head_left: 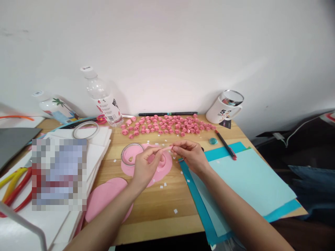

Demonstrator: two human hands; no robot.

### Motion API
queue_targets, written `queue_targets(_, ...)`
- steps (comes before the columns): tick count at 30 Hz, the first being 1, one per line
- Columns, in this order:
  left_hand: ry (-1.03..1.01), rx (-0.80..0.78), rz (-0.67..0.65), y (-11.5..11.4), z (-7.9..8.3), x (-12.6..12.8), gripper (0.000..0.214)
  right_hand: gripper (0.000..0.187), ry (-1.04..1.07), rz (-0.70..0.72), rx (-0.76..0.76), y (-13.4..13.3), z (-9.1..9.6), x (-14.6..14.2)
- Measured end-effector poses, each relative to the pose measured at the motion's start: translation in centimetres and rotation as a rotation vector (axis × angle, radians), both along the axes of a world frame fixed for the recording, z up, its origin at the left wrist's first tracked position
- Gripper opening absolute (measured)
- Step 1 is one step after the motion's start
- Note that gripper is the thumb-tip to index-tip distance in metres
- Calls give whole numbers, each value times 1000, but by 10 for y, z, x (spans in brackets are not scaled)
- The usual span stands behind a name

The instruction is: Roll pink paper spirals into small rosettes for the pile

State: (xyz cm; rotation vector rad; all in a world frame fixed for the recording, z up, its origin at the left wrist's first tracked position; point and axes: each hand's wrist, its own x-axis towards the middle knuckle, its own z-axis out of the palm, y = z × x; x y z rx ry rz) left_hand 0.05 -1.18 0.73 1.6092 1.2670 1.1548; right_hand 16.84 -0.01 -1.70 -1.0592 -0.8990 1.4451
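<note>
Between my two hands a narrow pink paper strip (166, 148) is stretched just above the desk. My left hand (148, 161) pinches its left part, and my right hand (188, 153) pinches the right end with thumb and forefinger. Beneath them lie cut pink paper pieces (166, 167), with a roll of tape (123, 153) resting on them beside my left hand. Several small rolled pink paper flowers (170, 124) spread in a band behind my hands. More pink paper circles (107, 198) lie near my left forearm.
Light blue sheets (243, 181) lie at the right, with a pen (225, 144) across their corner. A mug (222, 108) and a plastic bottle (104, 101) stand by the wall. White papers (98, 153) and scissors (18, 188) are at the left. Tiny white scraps (175, 211) dot the desk.
</note>
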Motion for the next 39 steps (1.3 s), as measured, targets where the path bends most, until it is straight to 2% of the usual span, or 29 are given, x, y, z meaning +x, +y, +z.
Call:
queue_targets(9, -68, -38, -6, -2, 3, 2, 14, 18, -29, -22, -8, -2, 2, 0)
queue_targets(23, -24, -33, 16, 0, -1, 1, 15, 18, 40, 31, -24, -1, 1, -1)
queue_targets(32, -42, -34, -3, -1, 3, 2, 15, 17, 0, 16, -9, -1, 4, -1)
queue_targets(39, -33, -17, 1, 0, 2, 2, 15, 20, -54, -31, -18, -1, -1, 1)
